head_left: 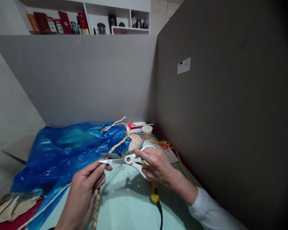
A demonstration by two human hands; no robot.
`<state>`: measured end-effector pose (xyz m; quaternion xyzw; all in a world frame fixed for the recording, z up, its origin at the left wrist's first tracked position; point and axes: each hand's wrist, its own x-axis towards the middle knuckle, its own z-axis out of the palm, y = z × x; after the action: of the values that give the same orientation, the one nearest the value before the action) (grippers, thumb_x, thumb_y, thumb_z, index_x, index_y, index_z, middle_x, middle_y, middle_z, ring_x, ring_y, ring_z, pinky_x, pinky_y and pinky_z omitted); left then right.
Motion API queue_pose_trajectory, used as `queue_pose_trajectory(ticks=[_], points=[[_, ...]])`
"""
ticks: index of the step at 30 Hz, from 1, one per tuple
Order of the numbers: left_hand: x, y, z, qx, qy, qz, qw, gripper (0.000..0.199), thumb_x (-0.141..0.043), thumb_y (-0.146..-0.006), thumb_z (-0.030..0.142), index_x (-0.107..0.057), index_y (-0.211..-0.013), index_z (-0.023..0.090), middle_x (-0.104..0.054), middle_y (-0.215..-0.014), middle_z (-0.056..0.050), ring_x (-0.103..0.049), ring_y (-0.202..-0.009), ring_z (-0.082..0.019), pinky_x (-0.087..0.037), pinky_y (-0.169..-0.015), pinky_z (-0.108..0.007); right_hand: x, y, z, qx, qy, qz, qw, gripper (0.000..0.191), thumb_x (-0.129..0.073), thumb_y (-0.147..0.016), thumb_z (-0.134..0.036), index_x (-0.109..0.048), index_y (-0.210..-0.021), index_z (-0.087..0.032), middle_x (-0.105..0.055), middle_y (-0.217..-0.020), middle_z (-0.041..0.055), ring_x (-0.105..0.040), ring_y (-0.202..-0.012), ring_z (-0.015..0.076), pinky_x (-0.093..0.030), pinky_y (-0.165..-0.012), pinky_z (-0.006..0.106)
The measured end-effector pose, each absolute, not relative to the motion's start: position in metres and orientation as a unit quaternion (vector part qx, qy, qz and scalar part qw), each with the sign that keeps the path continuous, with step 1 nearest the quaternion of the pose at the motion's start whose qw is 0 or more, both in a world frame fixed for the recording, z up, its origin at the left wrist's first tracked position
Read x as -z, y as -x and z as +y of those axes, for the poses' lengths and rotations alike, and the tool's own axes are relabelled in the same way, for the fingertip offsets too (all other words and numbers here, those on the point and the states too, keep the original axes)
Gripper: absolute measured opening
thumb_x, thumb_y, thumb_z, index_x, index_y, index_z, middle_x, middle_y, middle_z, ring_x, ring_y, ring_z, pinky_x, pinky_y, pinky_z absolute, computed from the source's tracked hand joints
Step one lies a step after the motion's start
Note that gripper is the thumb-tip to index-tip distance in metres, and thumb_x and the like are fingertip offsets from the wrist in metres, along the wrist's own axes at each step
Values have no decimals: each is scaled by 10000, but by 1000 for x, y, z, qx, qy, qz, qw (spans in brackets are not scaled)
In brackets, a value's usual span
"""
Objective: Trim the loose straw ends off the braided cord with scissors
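My right hand grips white-handled scissors, whose blades are parted and point left. The blade tips reach the fingertips of my left hand, which pinches a braided straw cord. From the pinch one length of the braid runs up and to the right over the blue plastic, ending in loose strands. The other length hangs below my left hand toward the bottom edge. Whether the blades touch the cord is hard to make out.
A blue plastic bag covers the left. Behind the scissors sit a round woven basket and a paper cup. Orange-handled scissors lie to the right. A yellow corded tool rests on the pale green table. Grey partitions enclose it.
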<state>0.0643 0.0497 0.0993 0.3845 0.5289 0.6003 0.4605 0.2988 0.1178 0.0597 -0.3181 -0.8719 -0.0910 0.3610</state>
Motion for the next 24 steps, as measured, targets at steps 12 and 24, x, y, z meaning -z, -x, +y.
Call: queue_pose_trajectory(ticks=[12, 24], points=[[-101, -65, 47, -598, -365, 534, 473, 236, -898, -583, 353, -816, -693, 161, -670, -652, -14, -479, -595, -122, -370, -483, -214, -52, -301, 120, 112, 304, -871, 368, 413, -571, -718, -84, -647, -1106, -203, -629, -734, 8, -531, -662, 175, -329, -607, 288], [-101, -67, 45, -594, -355, 545, 474, 307, -946, -515, 405, -806, -636, 160, -717, -789, -15, -461, -635, -94, -405, -523, -165, -39, -301, 126, 94, 309, -874, 362, 448, -560, -732, -28, -648, -1134, -205, -688, -758, 0, -579, -664, 151, -348, -602, 267]])
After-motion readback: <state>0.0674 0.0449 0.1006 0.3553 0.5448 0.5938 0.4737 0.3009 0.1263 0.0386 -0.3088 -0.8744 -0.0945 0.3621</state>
